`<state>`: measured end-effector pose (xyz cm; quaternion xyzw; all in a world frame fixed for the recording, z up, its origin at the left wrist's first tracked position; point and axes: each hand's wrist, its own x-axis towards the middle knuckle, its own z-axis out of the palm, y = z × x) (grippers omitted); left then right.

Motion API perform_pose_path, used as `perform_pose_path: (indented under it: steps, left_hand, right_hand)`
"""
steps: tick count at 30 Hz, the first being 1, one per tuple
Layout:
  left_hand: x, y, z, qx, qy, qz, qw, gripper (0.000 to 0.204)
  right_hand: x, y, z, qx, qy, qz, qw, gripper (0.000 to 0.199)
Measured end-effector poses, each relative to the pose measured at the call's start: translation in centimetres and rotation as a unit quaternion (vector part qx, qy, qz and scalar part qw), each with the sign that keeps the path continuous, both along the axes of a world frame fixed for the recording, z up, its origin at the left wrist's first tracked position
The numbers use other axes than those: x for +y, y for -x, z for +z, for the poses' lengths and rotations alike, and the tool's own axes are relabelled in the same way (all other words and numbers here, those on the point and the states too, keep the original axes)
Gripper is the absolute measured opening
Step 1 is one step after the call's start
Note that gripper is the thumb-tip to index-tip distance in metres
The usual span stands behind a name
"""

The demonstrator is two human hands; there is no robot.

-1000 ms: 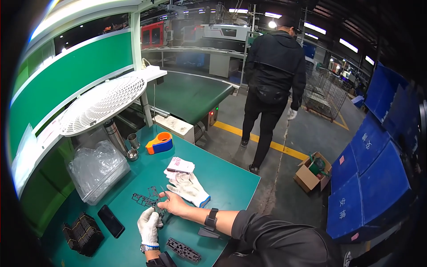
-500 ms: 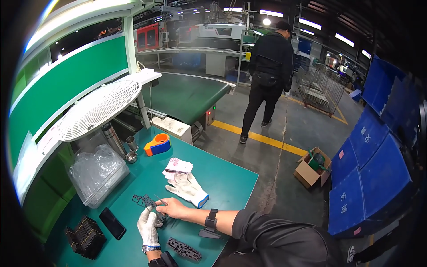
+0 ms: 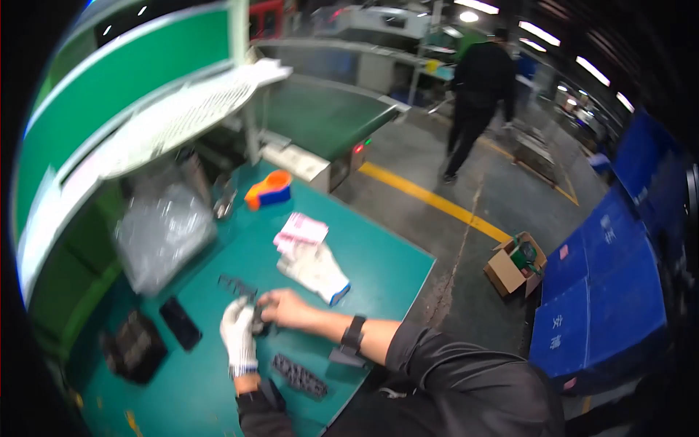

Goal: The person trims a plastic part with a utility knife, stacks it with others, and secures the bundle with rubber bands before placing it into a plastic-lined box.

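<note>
from afar i see a knit-gloved left hand (image 3: pixel 237 331) and bare right hand (image 3: pixel 285 309), together, pinching a latticed dark part (image 3: pixel 237 285); a pitted oblong block (image 3: pixel 299 376) lies nearby.

heavy motion blur; ceiling lamps (image 3: pixel 539 31) glare; background dim; edges bent, corners black.

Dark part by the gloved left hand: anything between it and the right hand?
Nothing visible: the right hand is right at the dark part, beside the left hand. Blur hides exact finger contact.
</note>
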<state>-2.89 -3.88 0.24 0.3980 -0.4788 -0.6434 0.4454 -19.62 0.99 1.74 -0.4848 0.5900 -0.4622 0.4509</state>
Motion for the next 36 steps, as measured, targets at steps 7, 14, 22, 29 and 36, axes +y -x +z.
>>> perform_pose_path:
  steps: [7,14,22,29,36]
  left_hand:
    - [-1.2,2.5,1.6,0.096,-0.034,-0.059,0.993,0.032]
    - [-1.3,-0.8,0.6,0.056,-0.041,-0.044,0.997,0.038]
    - [-1.2,-1.2,0.8,0.088,-0.032,-0.022,0.995,0.039]
    - [3.3,-3.9,3.9,0.055,-0.035,0.002,0.998,0.041]
    - [10.2,-6.3,8.0,-0.084,-0.034,-0.037,0.995,0.044]
  right_hand:
    - [1.3,4.2,3.0,-0.032,-0.061,-0.1,0.993,0.043]
    - [3.5,2.6,3.0,-0.103,-0.107,-0.079,0.986,0.041]
    - [11.5,2.9,2.6,-0.114,-0.18,-0.049,0.976,0.027]
    - [16.5,3.2,2.9,-0.158,-0.165,-0.047,0.972,0.023]
    - [18.0,2.8,3.2,-0.168,-0.13,-0.016,0.977,0.024]
